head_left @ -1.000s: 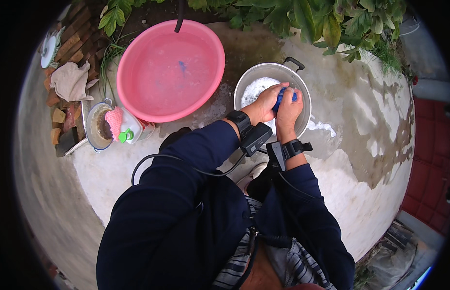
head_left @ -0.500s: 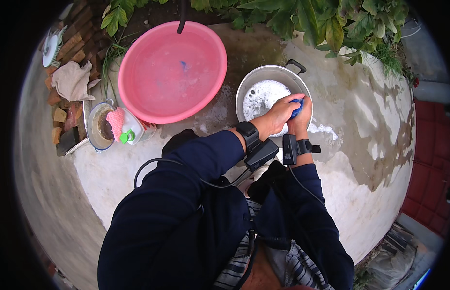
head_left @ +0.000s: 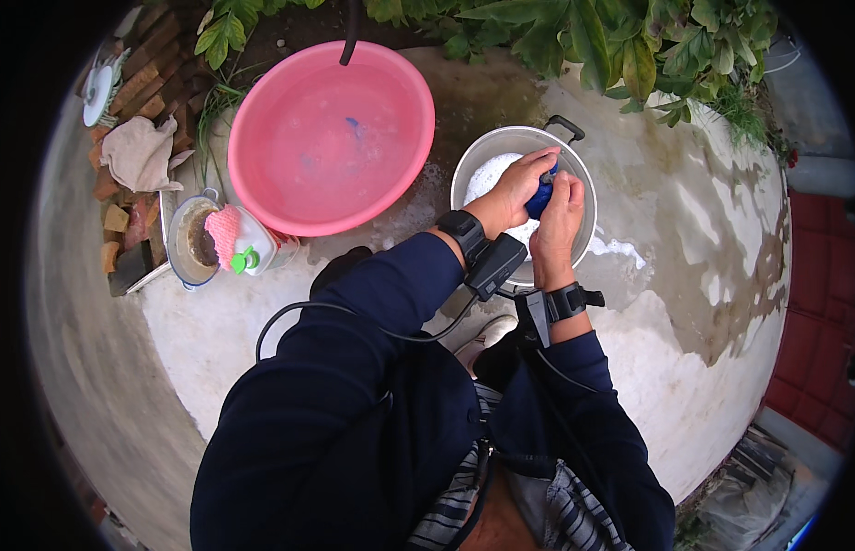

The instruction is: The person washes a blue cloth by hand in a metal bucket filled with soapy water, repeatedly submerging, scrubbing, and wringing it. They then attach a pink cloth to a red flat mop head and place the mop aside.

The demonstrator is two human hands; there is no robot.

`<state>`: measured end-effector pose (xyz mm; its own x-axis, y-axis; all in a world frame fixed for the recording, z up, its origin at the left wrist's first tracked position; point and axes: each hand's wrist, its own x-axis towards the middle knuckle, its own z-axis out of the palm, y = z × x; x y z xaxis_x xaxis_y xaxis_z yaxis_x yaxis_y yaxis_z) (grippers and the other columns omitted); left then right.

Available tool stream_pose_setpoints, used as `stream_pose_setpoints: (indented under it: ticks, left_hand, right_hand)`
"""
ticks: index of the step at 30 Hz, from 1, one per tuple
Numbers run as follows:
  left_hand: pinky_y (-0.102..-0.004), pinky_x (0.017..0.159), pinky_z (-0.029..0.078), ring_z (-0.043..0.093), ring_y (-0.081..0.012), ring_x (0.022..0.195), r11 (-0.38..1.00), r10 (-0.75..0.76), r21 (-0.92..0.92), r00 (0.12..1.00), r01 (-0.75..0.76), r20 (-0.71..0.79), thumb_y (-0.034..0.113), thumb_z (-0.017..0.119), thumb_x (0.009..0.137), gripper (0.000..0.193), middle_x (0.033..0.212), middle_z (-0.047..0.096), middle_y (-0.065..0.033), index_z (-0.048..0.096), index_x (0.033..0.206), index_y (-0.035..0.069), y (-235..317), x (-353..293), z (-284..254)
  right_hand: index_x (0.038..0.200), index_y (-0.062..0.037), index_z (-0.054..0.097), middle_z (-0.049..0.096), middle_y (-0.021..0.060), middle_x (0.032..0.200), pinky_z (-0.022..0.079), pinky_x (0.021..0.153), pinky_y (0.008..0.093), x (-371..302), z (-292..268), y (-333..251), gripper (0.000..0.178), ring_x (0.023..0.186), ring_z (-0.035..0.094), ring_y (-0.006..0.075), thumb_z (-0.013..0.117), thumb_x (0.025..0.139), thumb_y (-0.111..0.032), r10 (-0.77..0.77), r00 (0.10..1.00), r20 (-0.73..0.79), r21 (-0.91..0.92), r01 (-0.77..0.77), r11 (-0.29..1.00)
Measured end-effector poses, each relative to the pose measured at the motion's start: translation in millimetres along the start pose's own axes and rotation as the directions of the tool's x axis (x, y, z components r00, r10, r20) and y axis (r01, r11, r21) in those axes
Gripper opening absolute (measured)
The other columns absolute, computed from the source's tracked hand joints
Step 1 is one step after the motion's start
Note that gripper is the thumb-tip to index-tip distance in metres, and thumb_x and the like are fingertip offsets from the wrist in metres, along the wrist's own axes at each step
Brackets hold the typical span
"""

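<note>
Both of my hands meet over a metal pot [head_left: 462, 165] of white suds [head_left: 488, 176]. Between them is a small, dark blue, bunched thing [head_left: 540, 196]; it looks wet, and I cannot make out its kind. My left hand [head_left: 510, 191] closes on it from the left, fingers pointing away from me. On the other side my right hand [head_left: 558, 225] grips it with bent fingers. Much of it is hidden by the fingers. To the left stands a pink basin [head_left: 421, 151] of water, with a small blue shape [head_left: 355, 127] in it.
Left of the basin are a small enamel pot [head_left: 175, 241], a bottle with a green cap [head_left: 244, 260] and a pink knitted cloth [head_left: 222, 237]. A grey cloth [head_left: 138, 154] lies on stacked bricks [head_left: 133, 87]. A dark hose [head_left: 349, 37] hangs over the basin. Leafy plants [head_left: 583, 41] overhang the far side.
My hands were pressed together at the pot's right side. Now they are farther left, turned and slightly apart, and more of the blue thing shows between them.
</note>
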<state>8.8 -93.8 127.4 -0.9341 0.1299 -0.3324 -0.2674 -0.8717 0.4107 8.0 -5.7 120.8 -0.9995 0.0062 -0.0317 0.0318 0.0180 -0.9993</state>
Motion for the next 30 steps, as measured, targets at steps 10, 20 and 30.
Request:
stream_pose_setpoints:
  ticks: [10, 20, 30]
  left_hand:
    - [-0.0321, 0.091, 0.041, 0.049, -0.0175, 0.108, 0.993, 0.079, 0.096, 0.989, -0.067, -0.123, 0.033, 0.047, 0.093, 0.043, 0.120, 0.049, -0.0080, 0.043, 0.130, 0.011, -9, -3, 10]
    - [-0.0311, 0.083, 0.045, 0.054, -0.0151, 0.096, 0.995, -0.008, 0.104, 0.998, 0.014, -0.059, 0.032, 0.051, 0.090, 0.039, 0.108, 0.054, -0.0063, 0.049, 0.123, 0.011, -10, -7, 12]
    - [-0.0316, 0.090, 0.042, 0.048, -0.0190, 0.112, 0.929, 0.115, 0.356, 0.993, -0.104, -0.009, 0.036, 0.043, 0.094, 0.045, 0.127, 0.045, -0.0110, 0.043, 0.131, 0.009, -19, -9, 7]
  right_hand:
    - [0.094, -0.0014, 0.052, 0.054, 0.0057, 0.088, 0.043, 0.071, 0.0280, 1, 1, -3, 0.029, 0.080, 0.049, 0.0125, 0.050, 0.091, -0.030, 0.166, 0.984, -0.069, 0.132, -0.156, 0.979]
    - [0.092, -0.0071, 0.053, 0.054, 0.0028, 0.082, 0.048, 0.069, 0.0286, 5, -10, -10, 0.032, 0.077, 0.054, 0.0124, 0.049, 0.091, -0.039, 0.348, 0.938, 0.011, 0.292, -0.336, 0.895]
    - [0.096, -0.0025, 0.054, 0.054, 0.0054, 0.085, 0.043, 0.070, 0.0275, -3, -3, -20, 0.026, 0.077, 0.050, 0.0117, 0.045, 0.093, -0.027, 0.140, 0.990, -0.030, 0.154, -0.134, 0.979]
